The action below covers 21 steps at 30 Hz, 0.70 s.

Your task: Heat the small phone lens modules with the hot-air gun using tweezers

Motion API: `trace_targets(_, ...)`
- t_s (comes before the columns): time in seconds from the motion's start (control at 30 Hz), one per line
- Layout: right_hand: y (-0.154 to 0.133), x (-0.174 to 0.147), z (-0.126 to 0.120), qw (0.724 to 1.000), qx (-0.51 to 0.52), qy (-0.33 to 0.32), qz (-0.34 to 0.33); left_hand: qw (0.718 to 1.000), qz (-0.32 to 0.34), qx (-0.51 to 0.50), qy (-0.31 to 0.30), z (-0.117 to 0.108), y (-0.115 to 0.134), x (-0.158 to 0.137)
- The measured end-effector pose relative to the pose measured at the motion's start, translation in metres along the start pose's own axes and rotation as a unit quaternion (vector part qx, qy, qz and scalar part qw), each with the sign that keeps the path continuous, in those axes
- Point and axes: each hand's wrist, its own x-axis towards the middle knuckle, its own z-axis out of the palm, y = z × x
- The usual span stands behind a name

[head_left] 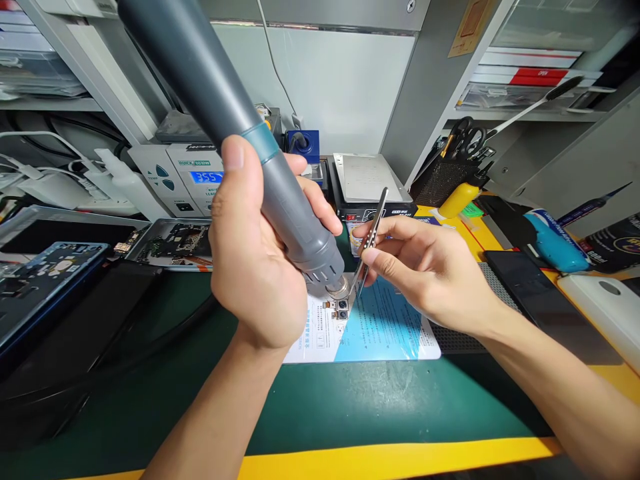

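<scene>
My left hand (260,260) is wrapped round a dark grey hot air gun (295,207), which slants down with its metal nozzle (338,288) low over the work. Between thumb and fingers of my right hand (425,267) is a pair of metal tweezers (374,230), tips pointing down beside the nozzle. Just below the nozzle lies a small camera module (342,310) with two dark lenses. It rests on a white and blue printed sheet (390,333). The nozzle and hands hide whatever is directly under the tweezer tips.
A hot air station (193,177) reading 355 stands behind my left hand. Opened phones (55,280) lie at the left, with a black hose (165,340) crossing the green mat (400,400). At the right are a dark phone (530,280), a yellow bottle (457,199) and a mesh tool holder (433,177).
</scene>
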Motion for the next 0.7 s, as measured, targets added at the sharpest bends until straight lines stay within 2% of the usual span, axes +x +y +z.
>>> trace_targets(0.7, -0.0013, -0.007, -0.0007, 0.99, -0.13, -0.01, -0.052, 1.0, -0.002, 0.001, 0.003, 0.0, 0.0039, 0.001)
